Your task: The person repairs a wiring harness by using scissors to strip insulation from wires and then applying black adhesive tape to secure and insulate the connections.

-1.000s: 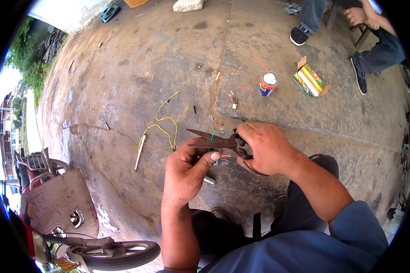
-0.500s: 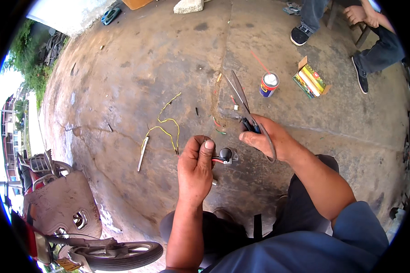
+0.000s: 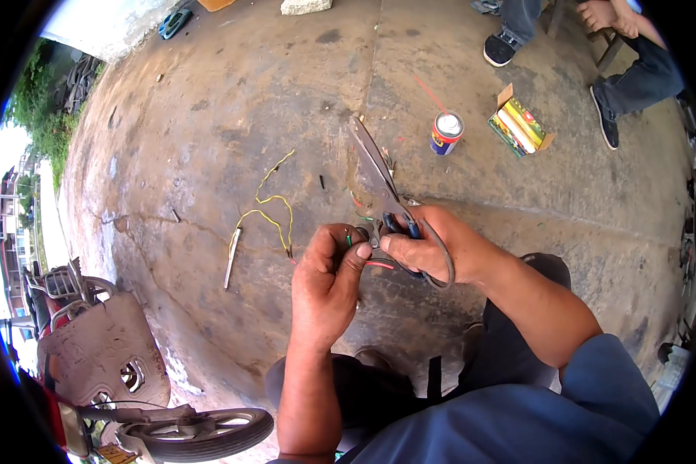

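Observation:
Close in front of me, my left hand (image 3: 325,267) pinches thin wires between thumb and fingers. A green wire end (image 3: 349,240) shows at the fingertips, and a red wire (image 3: 380,264) runs out below them. My right hand (image 3: 437,243) is closed around small pliers (image 3: 412,226) with dark blue handles. Their metal jaws are right at the left fingertips, but I cannot tell whether they grip a wire. Large scissors (image 3: 379,166) are also in the right hand, blades pointing away from me and a handle loop around the hand's near side.
A yellow wire (image 3: 274,199) and a silvery strip (image 3: 232,259) lie on the concrete floor to the left. Ahead right stand a spray can (image 3: 446,133) with a red straw and an open carton (image 3: 520,127). Another person's shoe (image 3: 499,49) is beyond. A motorcycle wheel (image 3: 197,437) is lower left.
My right hand has moved left, bringing the pliers to the left fingertips. The scissors shifted with it. The black round part by the left hand no longer shows, and a green wire end is visible.

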`<state>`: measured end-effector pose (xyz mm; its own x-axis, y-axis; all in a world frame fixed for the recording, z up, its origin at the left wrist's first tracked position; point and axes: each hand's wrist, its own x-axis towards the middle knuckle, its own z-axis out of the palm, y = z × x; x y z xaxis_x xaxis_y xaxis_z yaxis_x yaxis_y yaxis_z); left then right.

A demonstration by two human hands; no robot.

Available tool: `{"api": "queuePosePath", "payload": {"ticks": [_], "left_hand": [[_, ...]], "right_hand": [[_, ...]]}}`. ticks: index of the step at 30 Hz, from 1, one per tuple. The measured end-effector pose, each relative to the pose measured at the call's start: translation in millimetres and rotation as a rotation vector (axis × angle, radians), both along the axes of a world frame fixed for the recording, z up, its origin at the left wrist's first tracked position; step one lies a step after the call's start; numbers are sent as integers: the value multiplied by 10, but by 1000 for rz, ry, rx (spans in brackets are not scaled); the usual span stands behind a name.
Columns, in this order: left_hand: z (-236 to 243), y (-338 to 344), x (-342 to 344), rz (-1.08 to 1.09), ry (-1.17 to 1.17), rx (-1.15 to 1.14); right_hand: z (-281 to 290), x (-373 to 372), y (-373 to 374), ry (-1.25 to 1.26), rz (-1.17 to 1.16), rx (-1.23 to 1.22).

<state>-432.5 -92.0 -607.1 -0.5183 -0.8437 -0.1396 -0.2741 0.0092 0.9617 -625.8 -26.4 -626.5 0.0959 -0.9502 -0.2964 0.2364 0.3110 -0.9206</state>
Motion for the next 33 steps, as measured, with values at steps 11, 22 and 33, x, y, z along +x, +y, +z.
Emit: {"api": "queuePosePath", "payload": {"ticks": [11, 22, 33], "left_hand": [[42, -37, -19, 177, 163, 232], [123, -57, 12, 362, 442, 341], [50, -23, 7, 280, 434, 359]], "right_hand": [[9, -109, -42, 8, -76, 29], [-56, 213, 23, 872, 122, -288], [-100, 243, 11, 957, 70, -407]]}}
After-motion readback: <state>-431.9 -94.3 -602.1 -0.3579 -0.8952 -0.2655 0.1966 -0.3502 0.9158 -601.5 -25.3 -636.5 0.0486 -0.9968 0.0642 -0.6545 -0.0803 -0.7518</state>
